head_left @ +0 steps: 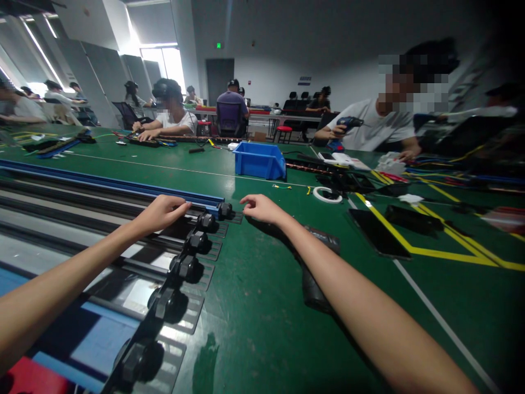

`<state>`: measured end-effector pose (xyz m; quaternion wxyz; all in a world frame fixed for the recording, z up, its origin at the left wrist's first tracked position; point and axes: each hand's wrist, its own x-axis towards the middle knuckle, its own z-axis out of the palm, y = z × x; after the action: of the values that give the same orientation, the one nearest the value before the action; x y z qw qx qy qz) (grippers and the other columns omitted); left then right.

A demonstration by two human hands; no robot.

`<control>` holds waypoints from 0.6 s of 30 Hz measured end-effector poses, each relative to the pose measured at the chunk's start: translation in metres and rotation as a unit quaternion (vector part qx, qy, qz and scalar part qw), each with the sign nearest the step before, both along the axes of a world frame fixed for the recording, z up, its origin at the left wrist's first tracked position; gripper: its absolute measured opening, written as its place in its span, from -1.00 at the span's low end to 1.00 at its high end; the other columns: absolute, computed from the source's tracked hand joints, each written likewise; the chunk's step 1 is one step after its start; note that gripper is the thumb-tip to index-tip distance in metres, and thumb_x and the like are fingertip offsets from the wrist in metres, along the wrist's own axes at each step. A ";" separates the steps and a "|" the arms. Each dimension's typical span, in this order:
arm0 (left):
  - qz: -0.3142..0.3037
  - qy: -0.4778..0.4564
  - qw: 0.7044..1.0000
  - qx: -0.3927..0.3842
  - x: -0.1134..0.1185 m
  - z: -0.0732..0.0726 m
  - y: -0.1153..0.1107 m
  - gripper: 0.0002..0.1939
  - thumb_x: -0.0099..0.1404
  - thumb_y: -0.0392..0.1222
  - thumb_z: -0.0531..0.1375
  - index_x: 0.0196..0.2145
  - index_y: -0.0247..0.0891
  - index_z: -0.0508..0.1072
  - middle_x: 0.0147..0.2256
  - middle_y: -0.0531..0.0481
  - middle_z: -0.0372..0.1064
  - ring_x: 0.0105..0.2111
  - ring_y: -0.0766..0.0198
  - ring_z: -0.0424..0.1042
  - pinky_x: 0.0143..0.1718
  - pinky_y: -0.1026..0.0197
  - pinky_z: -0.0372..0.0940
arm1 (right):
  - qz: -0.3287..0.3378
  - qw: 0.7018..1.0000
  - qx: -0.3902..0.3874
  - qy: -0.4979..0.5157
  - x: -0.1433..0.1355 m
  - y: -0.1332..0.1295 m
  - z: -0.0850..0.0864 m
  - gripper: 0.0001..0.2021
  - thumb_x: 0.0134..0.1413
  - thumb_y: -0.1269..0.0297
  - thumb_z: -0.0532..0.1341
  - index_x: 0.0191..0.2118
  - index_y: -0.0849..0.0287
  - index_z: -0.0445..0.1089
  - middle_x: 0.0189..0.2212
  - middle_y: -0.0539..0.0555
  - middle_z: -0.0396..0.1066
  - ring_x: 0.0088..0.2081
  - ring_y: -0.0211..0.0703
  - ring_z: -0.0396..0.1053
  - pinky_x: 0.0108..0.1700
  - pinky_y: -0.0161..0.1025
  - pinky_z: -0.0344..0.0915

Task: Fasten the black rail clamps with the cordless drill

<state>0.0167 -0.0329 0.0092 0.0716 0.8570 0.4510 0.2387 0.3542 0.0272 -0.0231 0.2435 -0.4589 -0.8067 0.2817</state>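
Observation:
My left hand (166,210) is over the far end of a row of long black and blue rails (123,185), its fingers curled down and partly hidden. Thumb and index come close together beside the black hex-headed fittings; whatever lies between them cannot be made out. Just past the rail ends, my right hand (262,208) hovers over the green table, fingers loosely bent and apart, with nothing visible in them. Closest to it is the farthest black fitting (225,209). A line of similar fittings (186,268), with flat slotted tabs (188,312), runs toward me.
Beneath my right forearm lies a partly hidden dark tool (315,290). A blue bin (259,161), a white tape roll (327,195) and a black flat panel (379,232) are on the table (254,328). Across it, a person holds a power drill (348,125); another works at left.

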 end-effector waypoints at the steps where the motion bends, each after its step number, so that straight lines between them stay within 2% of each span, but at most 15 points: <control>1: 0.000 -0.001 1.000 0.000 0.000 0.000 0.000 -0.57 0.41 -0.04 0.03 -0.57 -0.30 0.27 -0.60 0.12 0.07 -0.56 0.41 0.02 -0.48 0.24 -0.13 | -0.001 1.000 0.000 -0.002 0.000 0.000 0.000 -0.64 -0.02 0.46 0.21 -0.04 0.31 0.47 -0.37 0.05 0.51 -0.40 -0.27 0.39 -0.33 -0.38 0.27; 12: 0.002 0.003 1.000 0.003 0.001 0.001 0.000 -0.56 0.42 -0.03 0.02 -0.58 -0.29 0.23 -0.61 0.13 0.03 -0.56 0.41 0.02 -0.47 0.24 -0.11 | -0.013 0.999 0.014 -0.032 -0.003 -0.006 0.009 -0.65 -0.01 0.46 0.20 -0.05 0.31 0.49 -0.37 0.07 0.52 -0.39 -0.24 0.40 -0.32 -0.37 0.26; 18: -0.001 0.003 1.000 0.001 0.000 0.000 0.000 -0.56 0.42 -0.03 0.02 -0.57 -0.30 0.28 -0.60 0.12 0.08 -0.56 0.40 0.03 -0.47 0.24 -0.11 | -0.015 0.998 0.035 -0.048 -0.003 -0.010 0.011 -0.66 0.00 0.46 0.19 -0.06 0.30 0.50 -0.36 0.08 0.52 -0.37 -0.23 0.41 -0.31 -0.36 0.25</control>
<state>0.0172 -0.0326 0.0088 0.0698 0.8583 0.4497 0.2369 0.3511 0.0172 -0.0121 0.2246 -0.4752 -0.8197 0.2275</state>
